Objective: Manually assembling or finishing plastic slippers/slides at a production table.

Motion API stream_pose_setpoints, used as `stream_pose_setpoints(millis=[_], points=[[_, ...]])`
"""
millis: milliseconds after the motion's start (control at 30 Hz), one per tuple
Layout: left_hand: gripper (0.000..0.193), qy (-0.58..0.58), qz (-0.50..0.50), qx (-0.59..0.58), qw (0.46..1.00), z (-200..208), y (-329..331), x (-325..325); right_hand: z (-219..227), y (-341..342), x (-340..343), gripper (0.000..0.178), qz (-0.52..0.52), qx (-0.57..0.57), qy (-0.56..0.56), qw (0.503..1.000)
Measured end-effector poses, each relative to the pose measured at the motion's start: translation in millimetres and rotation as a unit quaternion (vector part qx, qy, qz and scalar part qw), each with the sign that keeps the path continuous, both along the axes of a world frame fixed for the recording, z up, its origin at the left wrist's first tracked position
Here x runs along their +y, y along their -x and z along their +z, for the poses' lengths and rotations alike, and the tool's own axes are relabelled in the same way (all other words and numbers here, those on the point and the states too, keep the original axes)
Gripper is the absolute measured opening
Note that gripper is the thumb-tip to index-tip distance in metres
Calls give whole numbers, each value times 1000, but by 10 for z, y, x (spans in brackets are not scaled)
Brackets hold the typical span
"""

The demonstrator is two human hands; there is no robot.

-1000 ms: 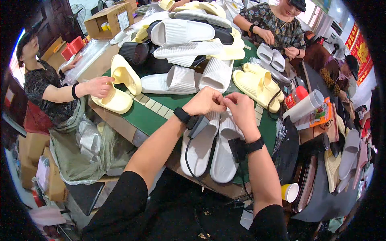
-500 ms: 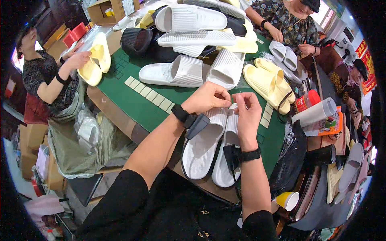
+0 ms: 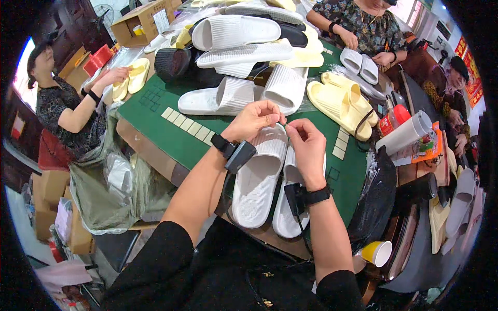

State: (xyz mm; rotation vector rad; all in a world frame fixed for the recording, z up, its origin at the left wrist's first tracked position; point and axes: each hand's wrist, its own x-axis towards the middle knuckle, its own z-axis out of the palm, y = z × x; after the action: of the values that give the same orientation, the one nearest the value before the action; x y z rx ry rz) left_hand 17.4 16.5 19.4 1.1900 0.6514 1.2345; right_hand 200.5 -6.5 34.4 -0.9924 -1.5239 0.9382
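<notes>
A pair of white slide sandals (image 3: 255,194) lies side by side before me at the near edge of the green table, toes pointing away. Above their toe ends, my left hand (image 3: 258,120) and my right hand (image 3: 307,147) come close together with fingers pinched. Whatever they pinch between the two sandals is too small to make out. The right hand covers part of the right sandal's strap. Just beyond my fingers rest two more white slides (image 3: 284,89), one lying lengthwise and one angled. Yellow slides (image 3: 342,106) sit to the right of them.
A heap of white, black and yellow slides (image 3: 236,32) fills the table's far middle. Bottles, including a white tumbler (image 3: 407,133), stand at right, above a yellow paper cup (image 3: 377,253). A cloth-lined bin (image 3: 98,199) is at left. Co-workers handle slides at left and far right.
Both my hands stay at the toe ends, shifting slightly left as the view moves a little. The co-worker at left has brought the yellow slides closer together.
</notes>
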Motion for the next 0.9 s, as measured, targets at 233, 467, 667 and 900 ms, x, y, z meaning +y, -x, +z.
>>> stream_pose_setpoints(millis=[233, 467, 667, 900], points=[[10, 6, -10, -21, 1000, -41, 16, 14, 2, 10, -15, 6, 12, 15, -3, 1000], [10, 26, -11, -20, 999, -8, 2, -7, 22, -1, -21, 7, -6, -8, -14, 1000], [10, 58, -11, -14, 998, 1, 23, -25, 51, 15, -41, 9, -6, -37, -23, 999], [8, 53, 6, 47, 997, 39, 2, -39, 61, 21, -48, 11, -6, -55, -26, 998]])
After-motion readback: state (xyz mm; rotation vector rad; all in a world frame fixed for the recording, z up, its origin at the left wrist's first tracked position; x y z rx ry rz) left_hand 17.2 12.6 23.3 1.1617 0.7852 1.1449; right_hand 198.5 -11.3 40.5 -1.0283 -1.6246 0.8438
